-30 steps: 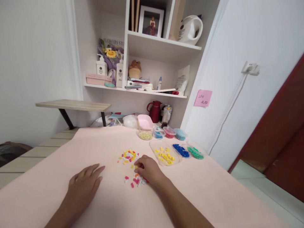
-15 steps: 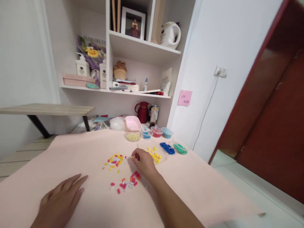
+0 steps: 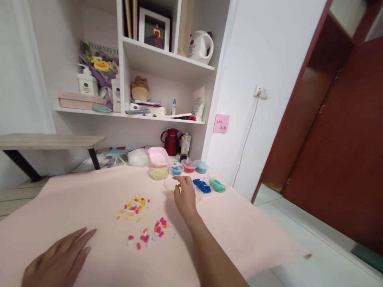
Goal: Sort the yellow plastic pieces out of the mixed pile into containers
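My left hand (image 3: 58, 259) lies open and flat on the pink table cover (image 3: 101, 199), with nothing in it. Over a shallow clear tray (image 3: 198, 196) hovers my right hand (image 3: 186, 199), thumb and index finger apart and no piece visible between them. It hides most of the yellow pieces (image 3: 172, 192) in that tray. Between the hands are two loose groups of small plastic pieces. The farther group (image 3: 136, 205) mixes yellow, white and pink; the nearer group (image 3: 152, 232) is mainly pink and white with some orange.
Right of the tray sit tubs of dark blue pieces (image 3: 202, 186) and green pieces (image 3: 217, 185). Behind are a tub of pale yellow pieces (image 3: 159, 173), lidded red (image 3: 188, 166) and light blue (image 3: 200, 166) tubs, a pink bowl (image 3: 158, 156) and a red jug (image 3: 171, 142).
My right hand has moved from beside the farther group to over the clear tray, and its pinched fingers have parted. The view has turned slightly right. My left hand stays flat.
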`<state>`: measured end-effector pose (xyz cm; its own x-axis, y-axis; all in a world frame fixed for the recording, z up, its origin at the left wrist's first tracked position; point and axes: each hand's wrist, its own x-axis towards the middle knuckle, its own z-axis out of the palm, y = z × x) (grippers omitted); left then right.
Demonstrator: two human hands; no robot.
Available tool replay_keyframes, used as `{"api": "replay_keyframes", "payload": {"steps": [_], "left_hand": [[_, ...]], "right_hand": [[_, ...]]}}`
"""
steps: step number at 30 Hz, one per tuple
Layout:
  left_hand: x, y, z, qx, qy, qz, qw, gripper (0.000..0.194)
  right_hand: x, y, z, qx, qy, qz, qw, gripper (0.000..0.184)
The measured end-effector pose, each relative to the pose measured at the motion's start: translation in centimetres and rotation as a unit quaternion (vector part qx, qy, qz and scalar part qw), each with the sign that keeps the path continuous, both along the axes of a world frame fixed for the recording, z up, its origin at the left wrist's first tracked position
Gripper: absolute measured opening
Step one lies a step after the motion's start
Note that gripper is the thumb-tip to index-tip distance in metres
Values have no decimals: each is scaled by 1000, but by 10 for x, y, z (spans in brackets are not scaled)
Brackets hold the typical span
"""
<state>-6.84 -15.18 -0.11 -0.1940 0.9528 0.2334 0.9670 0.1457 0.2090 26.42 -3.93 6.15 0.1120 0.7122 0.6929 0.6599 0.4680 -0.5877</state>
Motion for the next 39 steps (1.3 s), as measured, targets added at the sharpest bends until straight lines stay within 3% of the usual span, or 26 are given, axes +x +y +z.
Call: {"api": "replay_keyframes", "payload": {"steps": [6, 12, 18, 24, 31, 39], "left_hand": [[23, -15, 27, -43, 46, 8, 998, 52], [29, -20, 33, -49, 39, 20, 998, 50], [30, -23, 33, -31, 25, 9, 999, 50], [30, -22, 31, -32, 22, 16, 999, 49], [23, -20, 26, -26, 17, 13, 999, 48], [25, -18, 27, -23, 12, 15, 1000, 49]], "right_hand": [[-28, -13, -10, -60, -52, 184, 980, 28], [-47, -26, -16, -126, -141, 271, 944, 36], [-60, -26, -26, -119, -255, 241, 929, 26], [-69, -33, -18, -130, -297, 216, 921, 23], [-51, -29, -11, -152, -192, 230, 942, 20], [-18, -12, -1, -105, -34, 161, 981, 12]]}}
